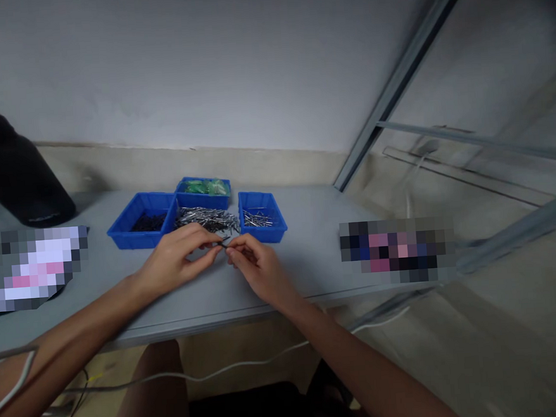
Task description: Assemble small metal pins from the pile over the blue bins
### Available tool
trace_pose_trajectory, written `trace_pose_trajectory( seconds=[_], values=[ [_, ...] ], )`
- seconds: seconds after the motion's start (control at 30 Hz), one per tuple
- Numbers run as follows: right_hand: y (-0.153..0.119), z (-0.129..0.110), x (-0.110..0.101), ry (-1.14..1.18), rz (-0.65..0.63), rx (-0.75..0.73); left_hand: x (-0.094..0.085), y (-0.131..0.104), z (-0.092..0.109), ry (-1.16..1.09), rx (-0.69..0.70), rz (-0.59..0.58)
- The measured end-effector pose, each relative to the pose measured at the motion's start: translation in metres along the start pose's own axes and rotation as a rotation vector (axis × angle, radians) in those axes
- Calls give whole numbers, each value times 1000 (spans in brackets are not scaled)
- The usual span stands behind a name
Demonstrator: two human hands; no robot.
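A thin, small dark piece (223, 245) is pinched between the fingertips of both hands, just above the grey table; its exact kind is too small to tell. My left hand (179, 257) grips it from the left, thumb and index finger closed. From the right, the fingers of my right hand (259, 270) close on its other end. Right behind the hands lies a loose pile of thin metal pin-like pieces (202, 217). A left blue bin (118, 235) holds small dark pieces (149, 222). In the right blue bin (273, 235) are more thin metal pieces (257, 219).
Green plastic packets (205, 187) fill a rear blue bin (206, 202). A black bottle-like object (28, 181) and a pixelated flat object (39, 266) stand left. Another pixelated item (395, 251) lies right, near a metal frame post (372, 132). A white cable (241, 365) hangs below the table edge.
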State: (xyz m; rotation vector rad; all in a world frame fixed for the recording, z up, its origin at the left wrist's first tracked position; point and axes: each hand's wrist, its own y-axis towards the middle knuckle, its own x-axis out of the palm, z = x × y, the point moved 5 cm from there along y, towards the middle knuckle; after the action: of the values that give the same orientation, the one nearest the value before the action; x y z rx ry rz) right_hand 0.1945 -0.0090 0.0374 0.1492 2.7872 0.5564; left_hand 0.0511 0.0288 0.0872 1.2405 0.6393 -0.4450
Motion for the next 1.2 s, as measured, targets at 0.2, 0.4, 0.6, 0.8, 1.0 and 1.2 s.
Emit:
trace_pose_trajectory(
  seconds=[0.2,0.4,0.6,0.8,1.0,1.2],
  values=[
    [0,0,0,2,2,-7,0,-1,-1,-15,-18,-15],
    [0,-1,1,6,-28,-26,0,-1,1,-52,12,-26],
    [-1,-1,2,2,-41,-33,-1,0,4,-50,80,-25],
    [-1,-1,-2,31,44,-26,0,-1,2,-6,36,-26],
    [-3,-2,-6,49,113,-30,5,-1,-1,29,19,-103],
    [-3,-3,-6,53,115,-62,12,-2,-5,18,-15,-180]
  ],
)
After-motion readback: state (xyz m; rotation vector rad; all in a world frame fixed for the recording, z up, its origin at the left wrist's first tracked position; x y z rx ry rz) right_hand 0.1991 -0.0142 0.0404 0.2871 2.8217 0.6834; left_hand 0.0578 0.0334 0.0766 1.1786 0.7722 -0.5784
